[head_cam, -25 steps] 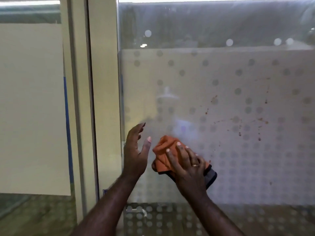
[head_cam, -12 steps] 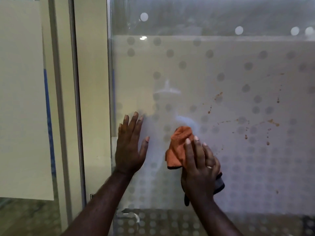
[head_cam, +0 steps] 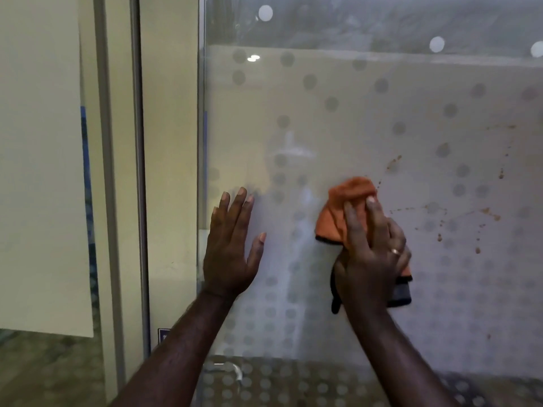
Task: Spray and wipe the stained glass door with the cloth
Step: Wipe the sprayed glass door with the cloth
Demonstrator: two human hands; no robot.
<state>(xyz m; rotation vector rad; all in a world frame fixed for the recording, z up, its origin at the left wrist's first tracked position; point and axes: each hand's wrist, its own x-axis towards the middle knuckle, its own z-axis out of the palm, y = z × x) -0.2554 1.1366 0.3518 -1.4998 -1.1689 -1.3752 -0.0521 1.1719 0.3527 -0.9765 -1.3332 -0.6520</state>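
Both forearms reach up from the bottom edge toward the pane. The right hand [head_cam: 371, 254] is closed over a bunched orange cloth [head_cam: 348, 207], fingers [head_cam: 357, 221] laid across the fabric and pressing it flat against the glass door [head_cam: 352, 127]; a ring [head_cam: 395, 251] shows on one finger. A dark grey edge of the cloth hangs out below the palm, toward the wrist. The wrist is bent back so the palm faces the pane, and the forearm rises from the lower right.

The left hand [head_cam: 232, 245] holds nothing: it is spread wide, fingers together and pointing up, thumb out to the right, palm flat against the glass near the door's left edge. It sits well apart from the cloth, at about the same height.

The frosted pane carries rows of grey dots [head_cam: 332, 103]. Brown stain splatter [head_cam: 440, 224] lies just right of the cloth, running up and to the right, with the nearest specks just beside the cloth's top corner. Left of the door stands a pale frame post [head_cam: 169, 171], and beyond it a cream panel [head_cam: 41, 160]
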